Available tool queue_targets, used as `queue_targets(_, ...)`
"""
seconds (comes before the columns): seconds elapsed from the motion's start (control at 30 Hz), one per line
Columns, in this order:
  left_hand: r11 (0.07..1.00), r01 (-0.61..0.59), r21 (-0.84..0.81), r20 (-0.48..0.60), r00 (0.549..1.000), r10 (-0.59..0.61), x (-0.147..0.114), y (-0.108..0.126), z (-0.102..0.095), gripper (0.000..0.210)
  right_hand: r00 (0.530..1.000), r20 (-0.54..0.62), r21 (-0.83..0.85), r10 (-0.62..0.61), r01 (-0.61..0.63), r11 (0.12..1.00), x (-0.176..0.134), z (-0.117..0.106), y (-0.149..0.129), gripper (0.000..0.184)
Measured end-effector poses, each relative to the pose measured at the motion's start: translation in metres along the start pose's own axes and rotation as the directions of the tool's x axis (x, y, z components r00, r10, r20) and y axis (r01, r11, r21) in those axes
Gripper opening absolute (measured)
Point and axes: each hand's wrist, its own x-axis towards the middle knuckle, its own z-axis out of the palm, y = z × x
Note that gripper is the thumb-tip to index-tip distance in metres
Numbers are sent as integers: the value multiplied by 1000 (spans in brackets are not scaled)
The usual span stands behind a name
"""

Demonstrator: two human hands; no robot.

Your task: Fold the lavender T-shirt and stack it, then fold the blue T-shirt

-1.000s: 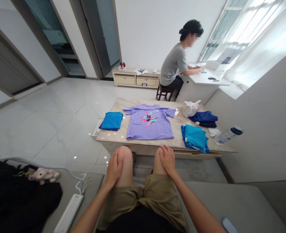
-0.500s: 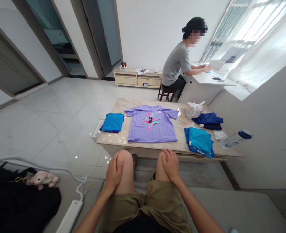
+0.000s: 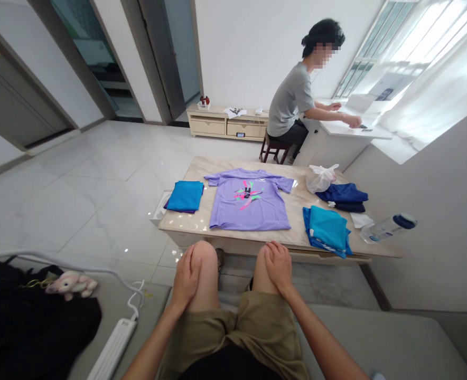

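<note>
My left hand [image 3: 187, 273] rests open on my left knee, fingers lying along its outer side. On my right knee lies my right hand [image 3: 278, 265], also open and holding nothing. Beyond the knees a purple T-shirt [image 3: 229, 206] with a colourful print is spread flat on the marble-topped table [image 3: 181, 224]. Left of it sits a folded blue garment [image 3: 185, 196] over a dark purple one. To the right lies a stack of folded teal and blue clothes [image 3: 328, 227], with dark blue clothes [image 3: 344, 194] behind it. Neither hand touches any clothing.
A water bottle [image 3: 388, 228] and a white plastic bag [image 3: 321, 178] are on the table's right side. Another person [image 3: 291, 100] sits at a white desk by the window. A power strip [image 3: 112, 348] and pink plush toy [image 3: 71, 286] lie on the sofa at left.
My hands stay on my knees. The view has shifted slightly. The person at the desk has reached one hand forward over the desktop toward a small dark object.
</note>
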Motion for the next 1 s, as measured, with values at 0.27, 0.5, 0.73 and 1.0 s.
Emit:
queue_targets(0.27,999,-32,-3,0,999,32,3,-3,-1,57,1000,-9,-1,0,0,1000,-1,3,0,43)
queue_targets(0.5,1000,-23,-16,-1,1000,23,3,-2,0,57,1000,-15,0,-7,7,1000,-2,2,1,42)
queue_targets(0.73,1000,-25,-11,-1,1000,25,3,-1,-1,56,1000,-6,11,-1,1,1000,0,3,1,46)
queue_targets(1.0,1000,-27,-2,-11,1000,27,2,-1,-1,56,1000,-5,7,-2,2,1000,0,1,1,45)
